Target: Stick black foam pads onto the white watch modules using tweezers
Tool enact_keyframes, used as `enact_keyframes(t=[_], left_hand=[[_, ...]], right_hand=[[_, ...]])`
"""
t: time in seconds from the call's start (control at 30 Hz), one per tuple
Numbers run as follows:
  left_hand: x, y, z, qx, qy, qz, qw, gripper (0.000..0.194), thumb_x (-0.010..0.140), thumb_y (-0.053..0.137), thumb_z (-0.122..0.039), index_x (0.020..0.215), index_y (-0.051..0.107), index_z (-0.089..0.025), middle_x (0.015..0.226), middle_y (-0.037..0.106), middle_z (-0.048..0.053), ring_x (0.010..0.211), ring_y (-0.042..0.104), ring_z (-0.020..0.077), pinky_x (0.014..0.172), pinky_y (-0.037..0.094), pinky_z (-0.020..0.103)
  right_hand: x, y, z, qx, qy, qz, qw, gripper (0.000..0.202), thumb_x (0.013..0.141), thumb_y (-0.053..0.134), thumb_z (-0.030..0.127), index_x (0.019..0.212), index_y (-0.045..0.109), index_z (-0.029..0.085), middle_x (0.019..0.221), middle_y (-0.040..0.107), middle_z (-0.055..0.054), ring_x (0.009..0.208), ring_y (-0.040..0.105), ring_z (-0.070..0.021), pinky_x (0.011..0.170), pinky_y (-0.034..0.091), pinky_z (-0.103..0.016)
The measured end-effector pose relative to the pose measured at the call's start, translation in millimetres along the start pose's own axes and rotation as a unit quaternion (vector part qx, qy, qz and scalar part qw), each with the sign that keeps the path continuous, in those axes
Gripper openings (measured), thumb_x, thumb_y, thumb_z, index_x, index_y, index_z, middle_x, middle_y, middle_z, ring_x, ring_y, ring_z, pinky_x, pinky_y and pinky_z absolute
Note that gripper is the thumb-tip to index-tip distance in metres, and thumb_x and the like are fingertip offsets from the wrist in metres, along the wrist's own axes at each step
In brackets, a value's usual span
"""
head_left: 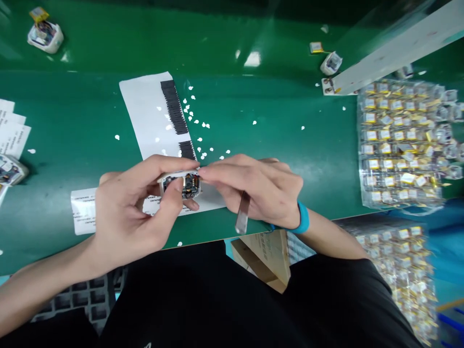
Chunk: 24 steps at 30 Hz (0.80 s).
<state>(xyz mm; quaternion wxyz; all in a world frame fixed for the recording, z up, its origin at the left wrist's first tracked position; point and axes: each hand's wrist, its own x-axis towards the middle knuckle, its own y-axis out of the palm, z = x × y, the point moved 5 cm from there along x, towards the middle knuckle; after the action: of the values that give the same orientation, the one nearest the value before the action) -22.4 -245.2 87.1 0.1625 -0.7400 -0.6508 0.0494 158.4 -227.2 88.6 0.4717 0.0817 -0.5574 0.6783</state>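
Observation:
A small white electronic housing (191, 183), with its circuit board and wires exposed, is gripped in my left hand (132, 212). The left thumb presses on the board and the fingers wrap around the outer wall. My right hand (259, 188) is closed, its thumb and index fingertips pinched at the housing's right edge. Whatever lies between those fingertips is too small to make out. Out of the right palm sticks the end of a flat metal tool (242, 217), possibly tweezers; its other end is hidden. Beneath the hands lies a white sheet with black strips (141, 111).
Small white round stickers (196, 121) are scattered on the green table (275, 150). Open housings with batteries stand at upper left (50, 41), left (12, 169) and upper right (331, 63). A metal post (391, 53) rises near a full clear tray (361, 193). Below is a cardboard box (268, 256).

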Motion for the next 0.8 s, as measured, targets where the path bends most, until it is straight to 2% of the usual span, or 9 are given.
enact_keyframes(t=[0.07,0.13,0.27,0.4,0.47,0.57,0.63,0.7,0.8], left_hand=[[2.8,2.8,1.6,-0.024,-0.016,0.023,0.999,0.020,0.097,0.067,-0.011,0.105,0.078,-0.025,0.091,0.083,-0.005,0.059,0.078,0.0131,0.051,0.063,0.018],[5.4,5.3,5.8,-0.074,-0.055,0.052,0.994,0.020,0.097,0.065,-0.010,0.103,0.078,-0.024,0.087,0.082,-0.004,0.058,0.079,0.0150,0.052,0.064,0.019],[5.3,7.4,17.0,-0.179,-0.124,0.091,0.972,0.019,0.098,0.066,-0.012,0.103,0.080,-0.023,0.074,0.079,-0.003,0.057,0.079,0.0199,0.053,0.065,0.024],[2.9,8.8,26.6,-0.242,-0.162,0.087,0.953,0.020,0.098,0.066,-0.012,0.099,0.082,-0.024,0.074,0.079,-0.002,0.056,0.080,0.0222,0.056,0.067,0.028],[3.7,9.4,29.1,-0.251,-0.173,0.072,0.950,0.018,0.096,0.069,-0.013,0.097,0.082,-0.024,0.078,0.079,-0.001,0.053,0.078,0.0212,0.053,0.067,0.028],[7.0,7.7,30.7,-0.235,-0.177,0.031,0.955,0.010,0.092,0.074,-0.016,0.092,0.081,-0.022,0.080,0.079,-0.002,0.042,0.071,0.0176,0.046,0.063,0.027],[8.7,7.2,30.9,-0.216,-0.176,0.019,0.960,0.006,0.093,0.074,-0.018,0.091,0.078,-0.022,0.068,0.074,-0.004,0.037,0.067,0.0156,0.049,0.064,0.027],[9.4,8.0,31.0,-0.199,-0.175,0.025,0.964,0.004,0.095,0.073,-0.020,0.091,0.073,-0.022,0.055,0.067,-0.007,0.034,0.065,0.0147,0.054,0.066,0.027],[9.2,9.5,29.9,-0.166,-0.159,0.041,0.972,0.007,0.096,0.073,-0.021,0.092,0.068,-0.024,0.048,0.062,-0.009,0.033,0.064,0.0152,0.047,0.061,0.024]], right_hand=[[-0.7,5.1,-2.1,-0.022,0.023,-0.033,0.999,0.006,0.108,0.063,0.022,0.107,0.069,0.022,0.081,0.079,0.003,0.065,0.073,-0.0089,0.053,0.056,-0.021],[-2.2,8.8,-4.3,-0.035,0.033,-0.047,0.998,0.008,0.108,0.063,0.023,0.105,0.070,0.022,0.077,0.076,0.005,0.062,0.071,-0.0086,0.051,0.053,-0.022],[-5.9,10.0,-7.8,-0.041,0.000,-0.015,0.999,0.016,0.104,0.064,0.011,0.116,0.071,0.019,0.089,0.079,0.003,0.070,0.071,-0.0069,0.054,0.052,-0.020],[-8.3,9.9,-8.8,-0.053,-0.067,0.041,0.995,0.021,0.107,0.059,0.013,0.127,0.065,0.015,0.100,0.081,0.001,0.078,0.074,-0.0062,0.058,0.054,-0.020],[-7.3,10.6,-12.0,-0.100,-0.067,0.043,0.992,0.021,0.106,0.056,0.010,0.125,0.065,0.016,0.093,0.081,0.003,0.069,0.070,-0.0055,0.053,0.050,-0.021],[-4.4,14.8,-22.6,-0.156,-0.010,0.045,0.987,0.023,0.104,0.054,0.006,0.120,0.068,0.014,0.088,0.080,0.004,0.063,0.069,-0.0057,0.048,0.046,-0.022],[-3.5,18.8,-27.8,-0.143,0.013,0.045,0.989,0.024,0.106,0.056,0.009,0.126,0.067,0.011,0.103,0.083,-0.001,0.076,0.076,-0.0070,0.051,0.050,-0.020],[-3.9,20.7,-27.8,-0.107,-0.005,0.030,0.994,0.025,0.107,0.059,0.011,0.130,0.067,0.014,0.120,0.082,-0.002,0.094,0.080,-0.0077,0.059,0.056,-0.016],[-6.6,18.5,-22.9,-0.078,-0.058,0.018,0.995,0.022,0.104,0.062,0.007,0.122,0.070,0.018,0.117,0.083,0.002,0.093,0.081,-0.0064,0.062,0.058,-0.014]])
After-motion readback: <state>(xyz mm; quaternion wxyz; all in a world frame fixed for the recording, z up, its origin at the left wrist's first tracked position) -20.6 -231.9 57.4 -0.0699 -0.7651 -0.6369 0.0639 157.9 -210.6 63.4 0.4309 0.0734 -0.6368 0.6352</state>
